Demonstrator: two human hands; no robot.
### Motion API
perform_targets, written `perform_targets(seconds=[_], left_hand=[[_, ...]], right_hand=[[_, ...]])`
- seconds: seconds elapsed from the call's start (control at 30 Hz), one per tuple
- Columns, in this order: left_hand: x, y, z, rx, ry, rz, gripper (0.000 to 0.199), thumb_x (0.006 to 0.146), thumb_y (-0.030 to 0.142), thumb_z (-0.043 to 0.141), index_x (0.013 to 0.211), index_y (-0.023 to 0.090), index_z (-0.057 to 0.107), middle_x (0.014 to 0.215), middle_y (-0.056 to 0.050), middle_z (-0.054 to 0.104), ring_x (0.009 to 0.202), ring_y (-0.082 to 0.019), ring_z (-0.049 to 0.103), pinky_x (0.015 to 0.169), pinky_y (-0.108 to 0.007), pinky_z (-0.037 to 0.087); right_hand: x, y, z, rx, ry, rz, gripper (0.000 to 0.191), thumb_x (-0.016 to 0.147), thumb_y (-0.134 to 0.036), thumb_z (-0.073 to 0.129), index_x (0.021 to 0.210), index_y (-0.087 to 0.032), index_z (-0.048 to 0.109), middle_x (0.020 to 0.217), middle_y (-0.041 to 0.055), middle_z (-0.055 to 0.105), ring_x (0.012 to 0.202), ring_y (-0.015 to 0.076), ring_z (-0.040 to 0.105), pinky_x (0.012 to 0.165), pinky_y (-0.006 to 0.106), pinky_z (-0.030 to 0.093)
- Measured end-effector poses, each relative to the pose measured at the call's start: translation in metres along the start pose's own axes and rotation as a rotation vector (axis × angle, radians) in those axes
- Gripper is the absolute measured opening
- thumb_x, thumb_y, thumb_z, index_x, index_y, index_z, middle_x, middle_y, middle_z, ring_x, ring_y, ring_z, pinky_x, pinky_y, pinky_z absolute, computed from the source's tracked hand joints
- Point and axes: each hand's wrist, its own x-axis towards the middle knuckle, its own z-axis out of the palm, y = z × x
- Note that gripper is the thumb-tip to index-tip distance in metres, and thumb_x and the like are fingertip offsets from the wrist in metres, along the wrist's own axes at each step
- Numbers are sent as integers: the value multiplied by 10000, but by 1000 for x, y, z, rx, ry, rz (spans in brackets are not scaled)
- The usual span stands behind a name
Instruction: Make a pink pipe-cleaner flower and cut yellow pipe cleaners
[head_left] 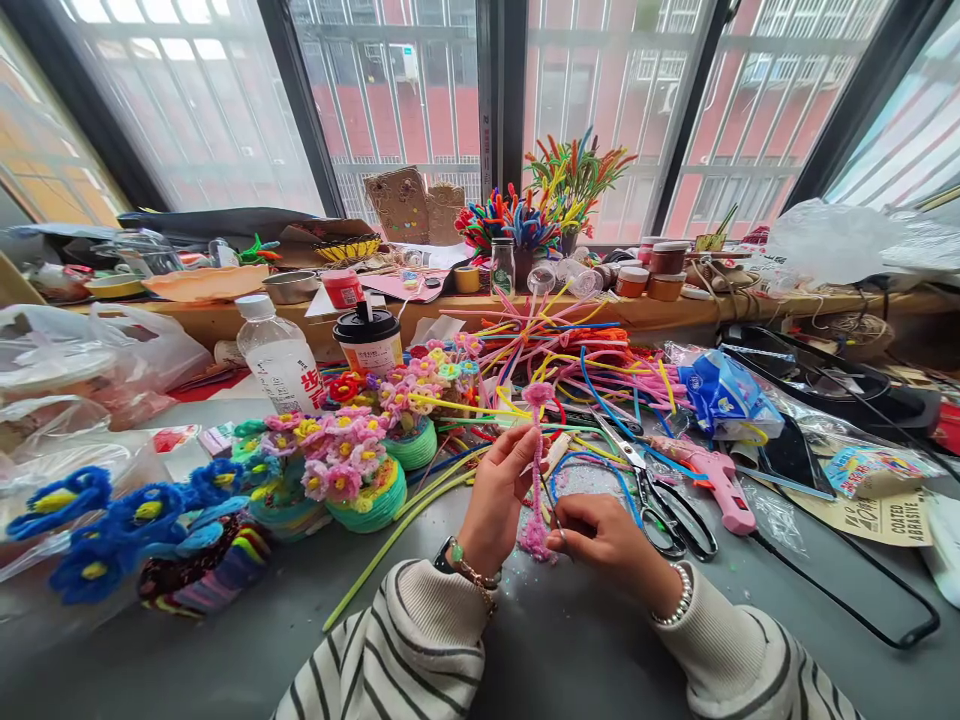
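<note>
My left hand (pixel 491 495) is closed, pinching a pink fuzzy pipe cleaner (pixel 538 465) upright between thumb and fingers. The pipe cleaner has a thick fluffy tuft at its top and another at its bottom, just above the grey table. To its right, my right hand (pixel 604 545) is closed on a thin dark tool (pixel 553 505) that points up toward the pink stem; its kind is mostly hidden by the fingers. Black-handled scissors (pixel 651 490) lie spread on the table beyond my right hand. A pink glue gun (pixel 712 480) rests to their right.
Pipe-cleaner flowers in turquoise pots (pixel 367 495) and blue flowers (pixel 142 510) crowd the left. A water bottle (pixel 277 355) and lidded cup (pixel 367 340) stand behind them. Loose pipe cleaners (pixel 585 350) pile up ahead. The glue gun's black cord (pixel 832 590) loops at right.
</note>
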Motion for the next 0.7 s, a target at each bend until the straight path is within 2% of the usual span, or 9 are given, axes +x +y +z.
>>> perform_targets(seconds=[0.13, 0.23, 0.43, 0.7], left_hand=[[-1, 0, 0, 168, 34, 33, 226, 644, 287, 609, 843, 182, 586, 828, -9, 577, 723, -94, 519, 631, -198, 386], [-2, -1, 1, 312, 41, 63, 209, 645, 334, 594, 775, 170, 585, 738, 2, 557, 657, -85, 495, 575, -188, 369], [-4, 1, 5, 509, -78, 5, 222, 600, 352, 617, 585, 134, 585, 552, 17, 513, 533, -78, 439, 523, -195, 337], [-8, 5, 8, 487, -238, -54, 199, 641, 309, 591, 548, 135, 564, 521, 12, 521, 513, -84, 457, 530, -205, 341]], right_hand=[[0, 1, -7, -25, 75, 51, 426, 718, -509, 443, 474, -181, 326, 455, -50, 312, 454, 79, 267, 434, 222, 198], [-1, 3, -12, -34, 133, 81, 417, 721, -497, 451, 472, -181, 342, 462, -49, 311, 459, 81, 274, 439, 224, 204], [-1, 4, -14, 6, 148, 94, 408, 722, -495, 450, 478, -180, 364, 452, -49, 322, 452, 82, 279, 434, 225, 203], [-2, 4, -17, 179, -27, 35, 530, 667, -685, 282, 660, -176, 428, 613, -6, 401, 559, 118, 343, 489, 233, 271]])
